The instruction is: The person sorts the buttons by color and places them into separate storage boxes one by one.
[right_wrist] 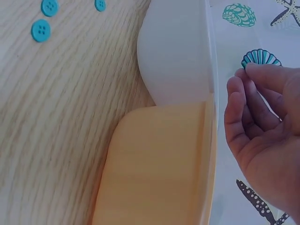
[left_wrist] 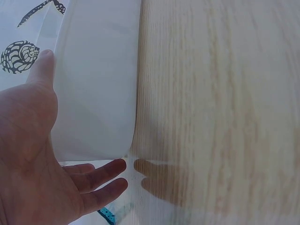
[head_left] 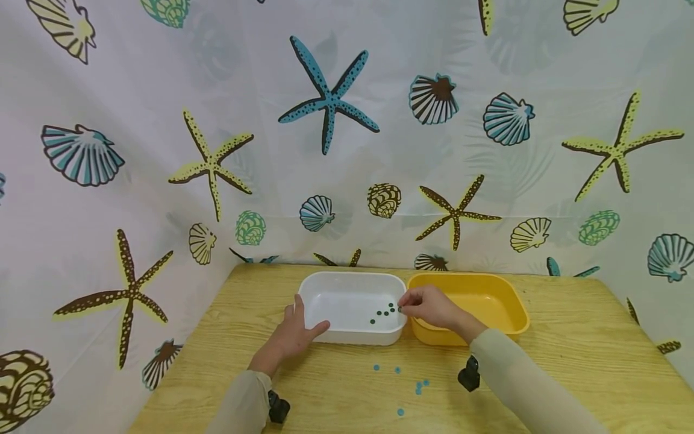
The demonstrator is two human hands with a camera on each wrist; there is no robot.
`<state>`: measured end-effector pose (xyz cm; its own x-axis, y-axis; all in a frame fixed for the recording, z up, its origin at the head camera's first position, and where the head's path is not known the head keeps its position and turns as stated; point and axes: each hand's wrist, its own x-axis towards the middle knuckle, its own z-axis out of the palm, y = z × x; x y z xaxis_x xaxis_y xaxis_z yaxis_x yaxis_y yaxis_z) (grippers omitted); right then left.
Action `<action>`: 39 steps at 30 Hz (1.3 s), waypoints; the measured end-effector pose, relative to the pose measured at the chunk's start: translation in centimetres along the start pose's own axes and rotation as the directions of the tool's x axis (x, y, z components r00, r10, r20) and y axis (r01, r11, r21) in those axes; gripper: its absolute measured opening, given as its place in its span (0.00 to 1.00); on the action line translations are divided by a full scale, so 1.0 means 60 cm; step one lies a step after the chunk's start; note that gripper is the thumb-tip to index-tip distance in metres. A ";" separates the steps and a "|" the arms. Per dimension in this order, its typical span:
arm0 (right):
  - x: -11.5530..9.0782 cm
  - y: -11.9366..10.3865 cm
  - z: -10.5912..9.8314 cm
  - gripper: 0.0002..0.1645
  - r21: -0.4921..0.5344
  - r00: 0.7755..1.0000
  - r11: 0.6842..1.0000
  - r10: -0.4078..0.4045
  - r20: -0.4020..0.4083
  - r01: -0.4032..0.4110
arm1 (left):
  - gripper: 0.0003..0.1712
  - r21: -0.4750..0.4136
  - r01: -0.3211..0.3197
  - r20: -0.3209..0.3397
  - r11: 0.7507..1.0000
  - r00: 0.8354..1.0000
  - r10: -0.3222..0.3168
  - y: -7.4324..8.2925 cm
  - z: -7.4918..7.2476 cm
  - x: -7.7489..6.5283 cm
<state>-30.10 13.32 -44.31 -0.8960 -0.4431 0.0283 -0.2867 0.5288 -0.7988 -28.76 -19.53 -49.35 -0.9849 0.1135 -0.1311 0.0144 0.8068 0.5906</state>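
My right hand (head_left: pixel 431 306) is above the right rim of the white basin (head_left: pixel 352 339), pinching a small dark green button (head_left: pixel 400 309) between thumb and fingertips. Several dark green buttons (head_left: pixel 379 313) lie on the basin floor near its right end. At the basin's near left corner rests my left hand (head_left: pixel 291 331), fingers spread loosely along the outside and thumb over the front rim. The left wrist view shows the thumb on the rim and relaxed fingers (left_wrist: pixel 101 177) beside the end wall. In the right wrist view, the pinched button is hard to make out.
A yellow basin (head_left: pixel 512 299) stands against the right side of the white one, under my right wrist. Several blue buttons (head_left: pixel 397 370) lie scattered on the wooden table (head_left: pixel 331 386) in front. Behind hangs a curtain (head_left: pixel 374 150) printed with shells and starfish.
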 end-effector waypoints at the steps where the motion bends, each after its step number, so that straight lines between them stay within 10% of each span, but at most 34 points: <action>1: 0.003 0.001 0.000 0.09 -0.005 1.000 1.000 -0.001 -0.001 0.001 | 0.64 -0.002 -0.003 -0.002 1.000 1.000 0.003 0.000 -0.001 -0.001; 39: 0.058 -0.002 0.016 0.08 -0.081 0.999 0.996 0.047 -0.020 -0.049 | 0.71 0.014 -0.033 -0.012 0.999 0.999 0.033 -0.007 0.002 0.004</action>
<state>-32.89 11.02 -44.71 -0.9153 -0.4028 0.0026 -0.2690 0.6066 -0.7481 -28.96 -19.74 -49.72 -0.9859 0.1329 -0.1016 0.0492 0.8107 0.5834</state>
